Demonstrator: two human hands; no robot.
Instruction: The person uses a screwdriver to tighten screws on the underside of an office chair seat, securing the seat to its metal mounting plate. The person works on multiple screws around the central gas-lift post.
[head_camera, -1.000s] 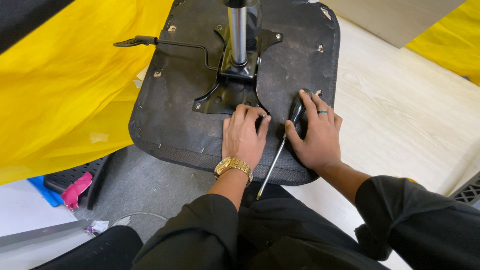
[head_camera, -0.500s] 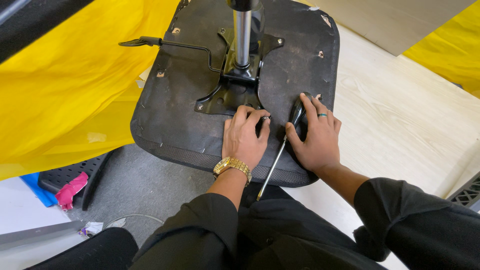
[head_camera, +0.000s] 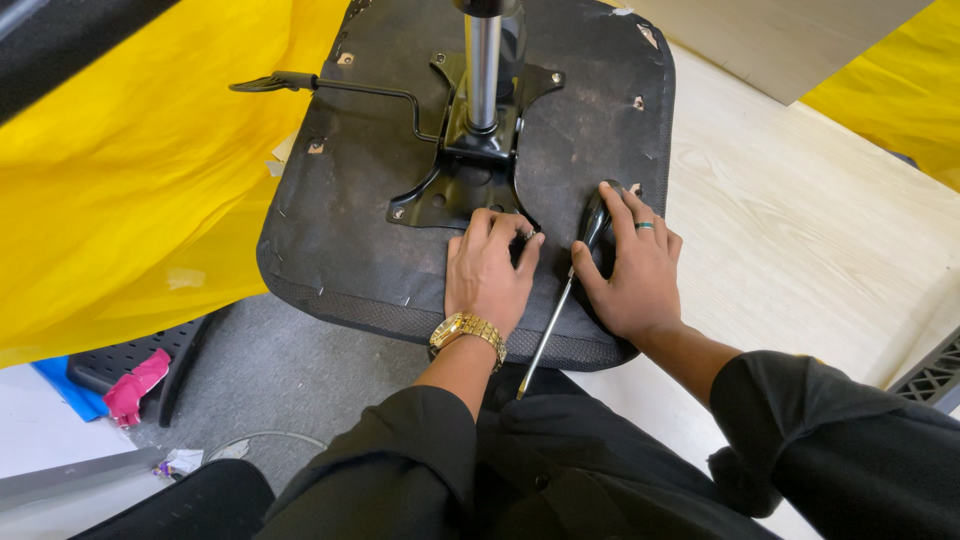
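An upturned office chair seat (head_camera: 350, 200) lies in front of me, its dark underside facing up. A black metal mounting plate (head_camera: 470, 170) with a chrome gas cylinder (head_camera: 483, 60) is fixed at its middle. My left hand (head_camera: 490, 275), with a gold watch, presses its fingertips at the plate's near corner, pinching something small there. My right hand (head_camera: 635, 265) rests flat on the seat, its fingers lying over the black handle of a screwdriver (head_camera: 560, 300). The screwdriver's metal shaft points back toward my lap.
A black adjustment lever (head_camera: 300, 82) sticks out left from the plate. Yellow plastic sheeting (head_camera: 120, 180) hangs at the left and far right. Pale wooden floor (head_camera: 800, 230) lies to the right; grey carpet, a blue piece and a pink object (head_camera: 135, 385) sit at lower left.
Both hands have stayed in place on the seat. The view has shifted slightly, bringing the seat lower in the picture.
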